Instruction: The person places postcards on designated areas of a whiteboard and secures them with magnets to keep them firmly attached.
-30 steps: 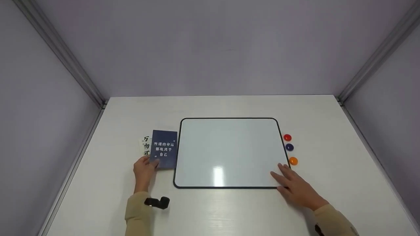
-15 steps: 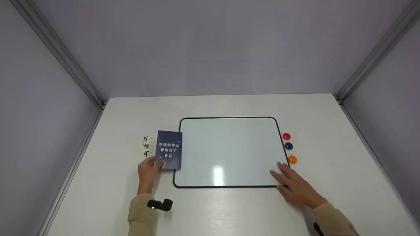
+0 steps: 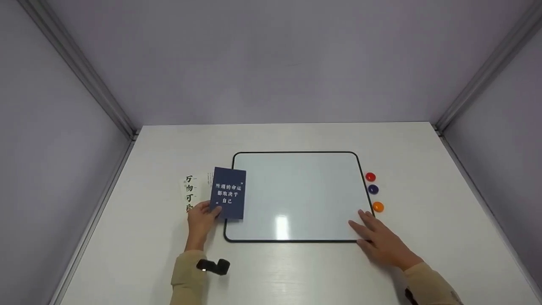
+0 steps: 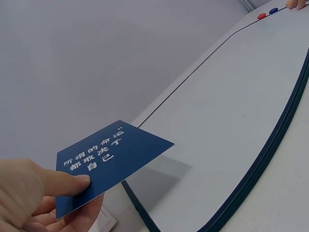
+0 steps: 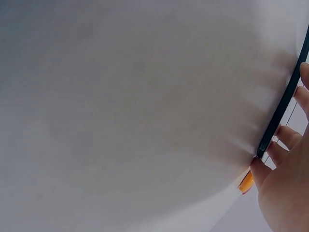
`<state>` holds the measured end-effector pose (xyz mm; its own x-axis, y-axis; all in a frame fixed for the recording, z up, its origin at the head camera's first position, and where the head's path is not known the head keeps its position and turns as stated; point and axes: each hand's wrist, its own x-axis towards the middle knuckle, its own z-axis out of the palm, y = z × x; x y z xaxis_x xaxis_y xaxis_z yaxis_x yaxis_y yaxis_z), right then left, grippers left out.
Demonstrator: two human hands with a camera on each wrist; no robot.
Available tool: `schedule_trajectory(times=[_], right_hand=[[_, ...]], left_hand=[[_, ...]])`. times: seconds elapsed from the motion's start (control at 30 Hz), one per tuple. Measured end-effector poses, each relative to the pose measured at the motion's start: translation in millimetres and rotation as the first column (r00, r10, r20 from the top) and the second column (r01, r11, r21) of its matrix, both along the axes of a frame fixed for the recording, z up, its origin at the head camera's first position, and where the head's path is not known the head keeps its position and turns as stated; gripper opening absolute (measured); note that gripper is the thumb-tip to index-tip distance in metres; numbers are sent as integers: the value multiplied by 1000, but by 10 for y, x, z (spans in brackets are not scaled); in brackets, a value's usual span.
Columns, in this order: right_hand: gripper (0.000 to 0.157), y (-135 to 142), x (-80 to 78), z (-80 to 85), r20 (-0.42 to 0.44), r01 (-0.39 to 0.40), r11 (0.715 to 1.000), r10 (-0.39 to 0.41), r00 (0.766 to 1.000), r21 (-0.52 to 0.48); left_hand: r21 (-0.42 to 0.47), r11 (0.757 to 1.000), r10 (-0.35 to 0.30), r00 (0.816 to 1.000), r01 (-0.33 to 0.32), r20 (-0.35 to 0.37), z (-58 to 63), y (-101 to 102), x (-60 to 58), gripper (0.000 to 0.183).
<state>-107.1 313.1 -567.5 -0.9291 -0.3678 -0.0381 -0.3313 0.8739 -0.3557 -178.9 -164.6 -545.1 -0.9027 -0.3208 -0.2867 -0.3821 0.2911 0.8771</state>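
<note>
A dark blue card [image 3: 228,186] with white Chinese characters is pinched at its lower left corner by my left hand [image 3: 202,219], thumb on top and fingers beneath. In the left wrist view the card [image 4: 111,157] hovers over the left edge of a whiteboard [image 4: 217,106], casting a shadow on it. The black-framed whiteboard [image 3: 296,190] lies flat on the table. My right hand [image 3: 383,241] rests with spread fingers on its near right corner; the right wrist view shows the fingertips along the dark frame [image 5: 282,104].
Pale cards [image 3: 189,188] with black characters lie left of the board, partly covered by my left hand and the blue card. Red [image 3: 370,177], blue [image 3: 373,189] and orange [image 3: 378,206] round magnets line the board's right side. Grey walls [image 3: 279,63] enclose the white table [image 3: 288,275].
My left hand has carried the blue card to the right, from beside the whiteboard to over its left edge, uncovering more of the pale cards. My right hand stays in place.
</note>
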Motion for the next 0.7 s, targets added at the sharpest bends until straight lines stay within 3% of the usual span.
schedule_trajectory(times=[0.13,0.4,0.7], right_hand=[[51,-5,-4,4,-5,0,1000,0,1000,7],[53,-1,-38,-5,75,15,1000,-16,997,10],[52,1,-66,1,64,1,1000,0,998,-8]], left_hand=[[11,1000,-5,1000,5,4,6,69,17,41],[44,999,-6,1000,6,-5,8,198,36,40],[50,998,-32,999,33,-32,46,313,55,39]])
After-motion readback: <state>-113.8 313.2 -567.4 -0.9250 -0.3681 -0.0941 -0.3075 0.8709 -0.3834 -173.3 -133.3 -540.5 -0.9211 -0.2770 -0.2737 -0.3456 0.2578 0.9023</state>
